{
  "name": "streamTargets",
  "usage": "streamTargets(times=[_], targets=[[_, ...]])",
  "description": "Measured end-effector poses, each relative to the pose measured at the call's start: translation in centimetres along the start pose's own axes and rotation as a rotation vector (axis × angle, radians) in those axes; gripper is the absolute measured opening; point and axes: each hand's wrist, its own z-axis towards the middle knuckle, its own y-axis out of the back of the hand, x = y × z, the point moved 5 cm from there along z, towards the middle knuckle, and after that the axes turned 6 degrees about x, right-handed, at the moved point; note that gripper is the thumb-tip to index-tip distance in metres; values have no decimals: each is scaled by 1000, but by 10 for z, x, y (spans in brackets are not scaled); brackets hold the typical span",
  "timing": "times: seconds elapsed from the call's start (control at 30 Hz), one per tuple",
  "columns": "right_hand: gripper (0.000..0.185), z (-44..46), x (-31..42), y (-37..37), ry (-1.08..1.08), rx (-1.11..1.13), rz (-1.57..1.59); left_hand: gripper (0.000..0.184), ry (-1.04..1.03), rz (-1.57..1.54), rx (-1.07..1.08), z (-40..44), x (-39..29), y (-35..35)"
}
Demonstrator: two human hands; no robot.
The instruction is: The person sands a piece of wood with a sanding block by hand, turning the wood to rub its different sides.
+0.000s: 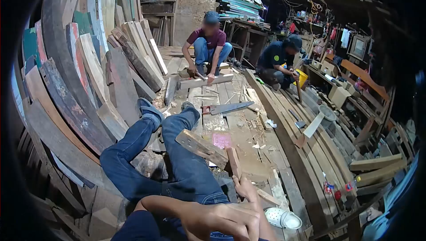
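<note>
My left hand (217, 221) is large at the bottom centre, its fingers curled; anything inside it is hidden. Just beyond, my right hand (245, 188) is closed around the lower end of a short reddish-brown wooden piece (234, 162). That piece stands close to the right end of a thick wooden block (202, 147), which lies across my jeans-covered leg (186, 165). Whether the two touch, I cannot tell. A handsaw (230, 107) rests on the plank floor past my feet.
A person in a maroon shirt (213, 39) squats ahead over a board. Another person in dark clothes (277, 59) crouches at right, holding a long tool. Long beams (306, 152) run along the right; planks (84, 107) lean at left. A white clog (282, 219) is near my right arm.
</note>
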Motion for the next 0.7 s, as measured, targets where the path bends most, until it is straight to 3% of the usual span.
streamTargets(times=[0.37,0.47,0.57,0.7], targets=[[61,1,-2,-6,29,-26,25,41,-241,-69,-241,3,3,7],[62,-26,22,12,25,-49,15,39,-300,-139,-180,12,-1,12],[65,-8,6,2,35,-31,12,11,-152,-110,-211,3,0,15],[64,10,-10,-7,66,-41,19,11,-154,-133,-310,3,5,14]])
